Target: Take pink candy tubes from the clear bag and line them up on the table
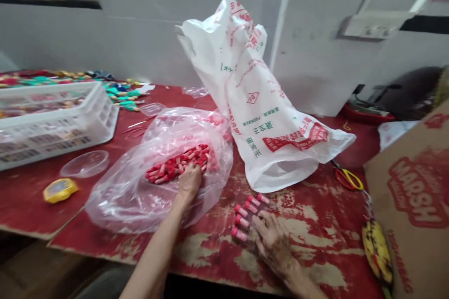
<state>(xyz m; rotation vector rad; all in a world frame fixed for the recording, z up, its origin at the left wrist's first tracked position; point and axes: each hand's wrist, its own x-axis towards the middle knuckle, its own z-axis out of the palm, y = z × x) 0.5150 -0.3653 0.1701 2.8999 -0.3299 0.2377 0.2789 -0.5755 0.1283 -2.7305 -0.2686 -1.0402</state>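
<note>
A clear plastic bag (pixel 122 201) lies wide-mouthed on the table, with a heap of small red and pink cap-like pieces (pixel 168 168) inside. My left hand (pixel 190 180) reaches into it, fingers bent down into the heap; their tips are hidden. Several small see-through tubes with red-and-pink tops (pixel 242 222) lie side by side to the right of the bag. Over their clear ends rests my right hand (pixel 271 238), its fingers spread and touching them, the thumb apart. Blur hides the finer detail of the tubes.
Behind the tubes leans a large white printed sack (pixel 259 103). At left are a white plastic crate (pixel 98 112), a clear lid (pixel 84 163) and a yellow tape measure (pixel 60 190). Scissors (pixel 347 179), a banana (pixel 377 252) and a cardboard box (pixel 414 187) stand right.
</note>
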